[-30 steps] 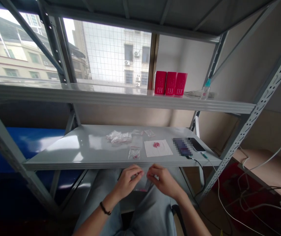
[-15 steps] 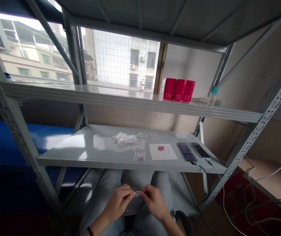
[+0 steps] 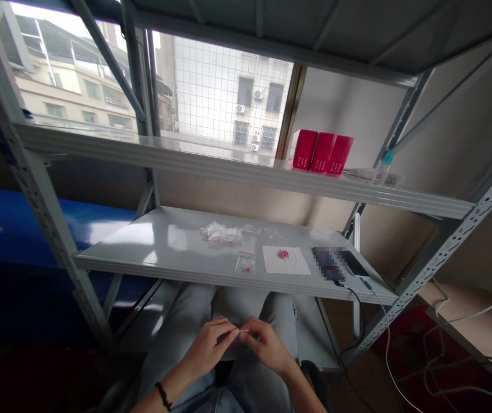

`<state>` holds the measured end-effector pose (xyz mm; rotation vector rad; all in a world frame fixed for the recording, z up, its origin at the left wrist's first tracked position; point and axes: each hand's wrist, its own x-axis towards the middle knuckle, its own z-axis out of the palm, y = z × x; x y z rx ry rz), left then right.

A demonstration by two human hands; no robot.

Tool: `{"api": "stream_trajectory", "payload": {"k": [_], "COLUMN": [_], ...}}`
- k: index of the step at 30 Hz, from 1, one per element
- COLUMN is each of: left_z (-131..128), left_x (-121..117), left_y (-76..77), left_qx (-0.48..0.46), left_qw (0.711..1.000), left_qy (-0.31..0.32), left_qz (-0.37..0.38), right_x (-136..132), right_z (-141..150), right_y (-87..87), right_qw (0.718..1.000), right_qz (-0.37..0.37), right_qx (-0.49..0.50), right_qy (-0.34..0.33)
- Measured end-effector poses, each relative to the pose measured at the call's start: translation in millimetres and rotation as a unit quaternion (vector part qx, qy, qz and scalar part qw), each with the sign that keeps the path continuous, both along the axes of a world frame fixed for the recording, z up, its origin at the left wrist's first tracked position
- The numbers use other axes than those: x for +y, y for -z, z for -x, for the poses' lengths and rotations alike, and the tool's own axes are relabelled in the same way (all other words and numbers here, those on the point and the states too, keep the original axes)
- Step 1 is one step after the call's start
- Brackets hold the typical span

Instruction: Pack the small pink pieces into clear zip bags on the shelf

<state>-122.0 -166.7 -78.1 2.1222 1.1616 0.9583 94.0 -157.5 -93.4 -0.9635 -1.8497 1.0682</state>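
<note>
Small clear plastic piece (image 3: 244, 331) is held up in the air, pinched from both ends above light grey jeans (image 3: 278, 310); it is too small to make out in detail. In the head view, the left hand (image 3: 206, 347) comes in from the near left, with a dark bracelet (image 3: 163, 396) at the wrist and its fingertips (image 3: 231, 332) pressed together on one end. The right hand (image 3: 267, 346) comes in from the near right and grips the other end the same way, so the two hands nearly meet. For something this fine, a tight pinch at the very tips with both hands close together looks like the steadiest hold.

Farther off, on the white metal shelf (image 3: 143, 241), a small zip bag (image 3: 245, 264) with pink specks lies nearest the hands. Just right of it is a white paper square (image 3: 274, 261) bearing pink beads (image 3: 283, 253). Crumpled clear bags (image 3: 220, 232) lie toward the far edge, and a pixelated phone (image 3: 328, 264) lies at right.
</note>
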Motion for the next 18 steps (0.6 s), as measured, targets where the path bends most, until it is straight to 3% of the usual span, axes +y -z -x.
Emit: {"api": "stream_trajectory", "payload": {"k": [6,10,18], "left_z": [-1,-3,3], "left_x": [-5,-6,-4], "left_y": [4.3,1.9,-21.8], "left_qx": [-0.035,-0.037,-0.002], "left_qw": [0.999,0.998,0.998], "left_qy": [-0.013,-0.016,-0.006], "left_qz": [0.027,0.043,0.07], "right_x": [-5,-5,5], "right_z": [14,15,13], "right_y": [3.5,6.4,6.3], "right_qw": [0.999,0.999,0.997], "right_qz": [0.035,0.027,0.07], "right_qx": [0.008,0.019,0.039], "right_qy": [-0.007,0.033,0.013]}}
